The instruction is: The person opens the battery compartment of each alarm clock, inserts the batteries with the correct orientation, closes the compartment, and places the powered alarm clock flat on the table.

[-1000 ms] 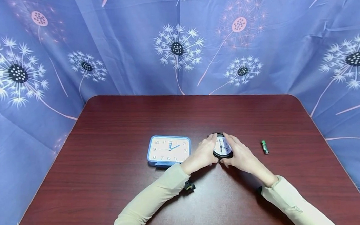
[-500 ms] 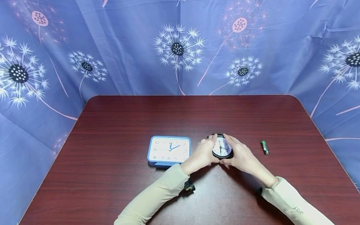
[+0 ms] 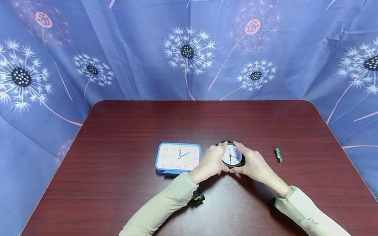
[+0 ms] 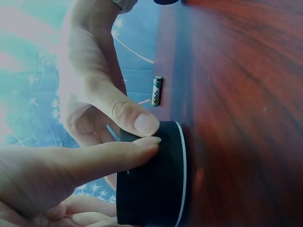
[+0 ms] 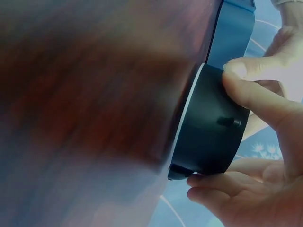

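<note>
A small round black alarm clock with a white dial faces up between both hands on the dark red table. My left hand grips its left side and my right hand its right side. In the left wrist view both thumbs press the clock's black side wall, their tips almost meeting. The right wrist view shows the black casing with a small knob on it, and the right fingers curled under its far end. A blue rectangular clock stands left of the left hand, partly covered by the wrist.
A green battery lies on the table to the right of the right hand. Beyond the table's back edge hangs a blue curtain with dandelion prints. A small black device shows under the left wrist.
The round clock has shifted slightly left and its dial has turned a little in the hands. Both hands keep their grip; the blue clock and the battery stay in place.
</note>
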Tool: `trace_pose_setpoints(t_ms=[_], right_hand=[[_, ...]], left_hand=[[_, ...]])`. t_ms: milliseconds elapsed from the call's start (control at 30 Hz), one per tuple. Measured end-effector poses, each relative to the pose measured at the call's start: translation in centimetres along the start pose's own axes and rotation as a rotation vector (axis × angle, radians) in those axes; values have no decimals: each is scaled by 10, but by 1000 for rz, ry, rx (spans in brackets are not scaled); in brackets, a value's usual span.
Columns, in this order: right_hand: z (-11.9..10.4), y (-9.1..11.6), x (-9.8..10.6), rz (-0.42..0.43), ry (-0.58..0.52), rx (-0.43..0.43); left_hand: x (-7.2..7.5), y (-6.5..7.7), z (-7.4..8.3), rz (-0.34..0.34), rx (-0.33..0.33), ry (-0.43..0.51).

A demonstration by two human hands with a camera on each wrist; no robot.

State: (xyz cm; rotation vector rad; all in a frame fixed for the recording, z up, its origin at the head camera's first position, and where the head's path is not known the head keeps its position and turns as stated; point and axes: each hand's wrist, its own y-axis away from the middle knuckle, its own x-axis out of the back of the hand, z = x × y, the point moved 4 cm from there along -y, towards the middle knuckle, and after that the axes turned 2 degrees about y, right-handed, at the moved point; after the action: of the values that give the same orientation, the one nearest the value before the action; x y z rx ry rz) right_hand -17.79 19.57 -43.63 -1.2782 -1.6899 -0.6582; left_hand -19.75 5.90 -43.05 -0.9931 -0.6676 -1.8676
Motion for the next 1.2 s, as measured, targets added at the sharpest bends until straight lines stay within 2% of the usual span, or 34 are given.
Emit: trace_pose_setpoints(t_ms=[167, 533, 733, 833, 1200], right_hand=[[-1, 0, 1, 11, -4, -5], [-6, 2, 4, 75, -13, -15], [-10, 2, 4, 78, -25, -22], [-11, 2, 3, 77, -28, -21], [-14, 4, 8, 83, -36, -34]], left_hand=[[3, 2, 1, 5, 11, -26], [12, 8, 9, 67, -44, -108], [14, 14, 14, 99, -72, -244], [15, 15, 15, 120, -76, -281], [17, 16, 13, 97, -93, -260]])
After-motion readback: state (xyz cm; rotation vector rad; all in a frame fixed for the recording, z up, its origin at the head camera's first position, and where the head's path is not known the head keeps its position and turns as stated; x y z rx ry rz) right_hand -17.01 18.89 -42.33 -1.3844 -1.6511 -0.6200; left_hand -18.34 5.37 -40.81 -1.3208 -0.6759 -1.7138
